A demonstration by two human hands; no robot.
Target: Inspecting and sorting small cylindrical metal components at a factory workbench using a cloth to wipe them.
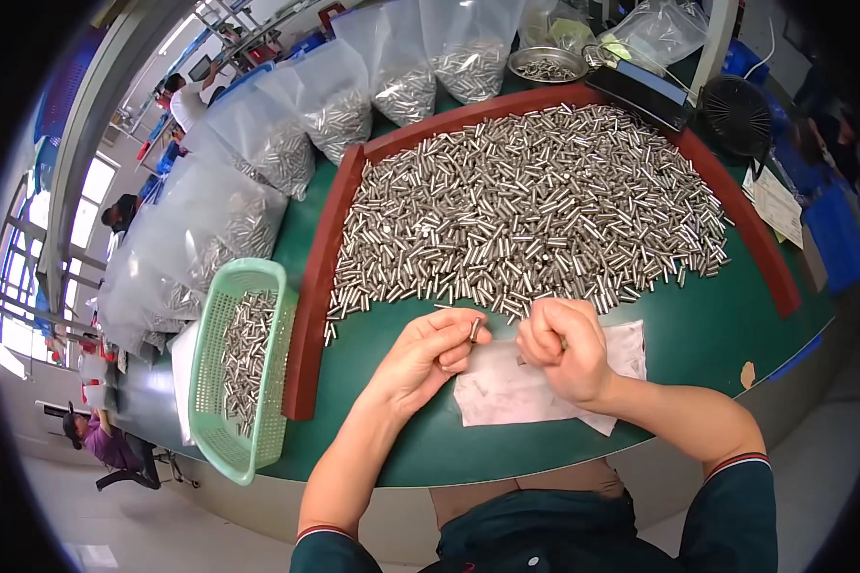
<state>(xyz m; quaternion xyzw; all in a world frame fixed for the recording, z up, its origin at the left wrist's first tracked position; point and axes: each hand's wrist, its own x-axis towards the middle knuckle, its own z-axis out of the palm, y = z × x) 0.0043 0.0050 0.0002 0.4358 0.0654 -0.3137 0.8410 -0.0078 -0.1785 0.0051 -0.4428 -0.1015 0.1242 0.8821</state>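
Note:
Between the thumb and fingertips of my left hand point(430, 351) is a small metal pin point(475, 330), held upright. My right hand point(566, 346) is curled into a fist just to its right; whatever it may hold is mostly hidden by the fingers. Both hands hover over a stained white cloth point(506, 401) on the green table. Just beyond them spreads a large heap of short, shiny metal pins point(535, 210).
Red wooden rails point(317, 315) fence the heap on three sides. A green plastic basket point(279, 382) with more pins stands at left. Clear bags point(339, 81) of pins line the table's far left edge. A metal bowl point(516, 65) and black fan point(736, 115) sit at the back.

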